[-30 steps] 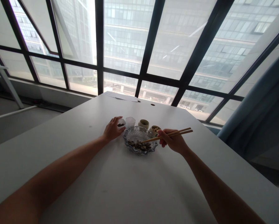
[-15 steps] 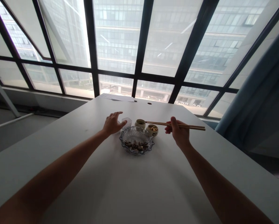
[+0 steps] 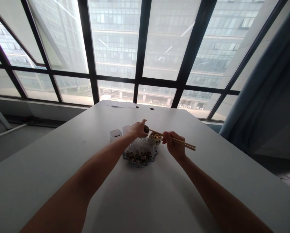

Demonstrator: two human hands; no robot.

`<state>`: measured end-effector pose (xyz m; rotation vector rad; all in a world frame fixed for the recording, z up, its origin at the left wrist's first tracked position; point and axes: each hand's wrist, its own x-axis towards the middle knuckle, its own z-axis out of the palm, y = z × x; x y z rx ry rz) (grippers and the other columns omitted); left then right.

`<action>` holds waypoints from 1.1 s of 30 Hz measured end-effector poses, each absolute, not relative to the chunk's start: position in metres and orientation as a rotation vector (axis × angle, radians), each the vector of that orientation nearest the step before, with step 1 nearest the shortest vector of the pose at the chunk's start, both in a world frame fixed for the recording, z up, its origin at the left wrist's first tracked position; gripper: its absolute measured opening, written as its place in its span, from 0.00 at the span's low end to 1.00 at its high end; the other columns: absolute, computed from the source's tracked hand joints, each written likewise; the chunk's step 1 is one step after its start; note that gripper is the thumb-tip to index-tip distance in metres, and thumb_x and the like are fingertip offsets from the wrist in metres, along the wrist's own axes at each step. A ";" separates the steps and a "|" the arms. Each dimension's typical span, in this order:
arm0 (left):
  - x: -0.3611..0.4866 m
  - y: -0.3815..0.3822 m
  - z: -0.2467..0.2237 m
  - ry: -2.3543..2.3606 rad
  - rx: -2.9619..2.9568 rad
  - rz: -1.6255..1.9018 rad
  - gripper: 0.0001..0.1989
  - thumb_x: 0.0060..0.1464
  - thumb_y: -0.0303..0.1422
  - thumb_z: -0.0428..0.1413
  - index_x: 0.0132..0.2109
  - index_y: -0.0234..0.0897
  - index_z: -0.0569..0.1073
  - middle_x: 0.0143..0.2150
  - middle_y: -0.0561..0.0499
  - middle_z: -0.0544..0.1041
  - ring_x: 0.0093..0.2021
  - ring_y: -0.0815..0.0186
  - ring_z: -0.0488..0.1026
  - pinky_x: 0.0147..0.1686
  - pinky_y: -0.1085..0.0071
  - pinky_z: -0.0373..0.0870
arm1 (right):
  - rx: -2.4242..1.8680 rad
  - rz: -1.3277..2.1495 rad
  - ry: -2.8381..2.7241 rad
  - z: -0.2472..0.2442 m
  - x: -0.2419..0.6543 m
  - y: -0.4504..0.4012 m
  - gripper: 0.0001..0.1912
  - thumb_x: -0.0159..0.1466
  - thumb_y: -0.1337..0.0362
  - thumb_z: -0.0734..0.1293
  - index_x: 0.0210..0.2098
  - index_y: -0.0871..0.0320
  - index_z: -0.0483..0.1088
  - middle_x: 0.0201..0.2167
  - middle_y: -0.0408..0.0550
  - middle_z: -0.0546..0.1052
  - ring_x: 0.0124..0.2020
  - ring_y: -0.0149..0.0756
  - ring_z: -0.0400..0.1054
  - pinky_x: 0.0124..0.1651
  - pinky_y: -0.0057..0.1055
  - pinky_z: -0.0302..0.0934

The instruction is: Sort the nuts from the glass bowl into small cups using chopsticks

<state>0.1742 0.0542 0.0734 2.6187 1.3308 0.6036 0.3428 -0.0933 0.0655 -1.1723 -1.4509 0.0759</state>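
Observation:
My left hand grips a small round cup, whose dark opening leans toward the right. Wooden chopsticks are held in my right hand, their tips at that cup's mouth. Just below the tips stands a second round cup with dark lettering and pale nuts inside. A scalloped glass bowl in front of the cups holds dark seeds. Left of the bowl are two translucent plastic cups, one with something dark in it, the other partly behind my left hand.
White table under everything. Papers and two dark round spots lie at its far edge, before large windows. A blue curtain hangs at the right; a white metal frame stands at the left.
My left hand has moved right, from beside the plastic cups onto the small round cup, now tilted. My right hand has shifted left and slightly down with the chopsticks. The view has shifted slightly.

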 end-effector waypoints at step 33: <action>0.072 0.033 0.066 1.438 2.623 0.865 0.31 0.58 0.51 0.54 0.60 0.33 0.68 0.60 0.41 0.74 0.59 0.51 0.71 0.61 0.57 0.63 | -1.415 0.603 -1.802 0.115 0.319 -0.130 0.28 0.59 0.38 0.67 0.21 0.58 0.71 0.15 0.46 0.74 0.14 0.31 0.67 0.15 0.24 0.59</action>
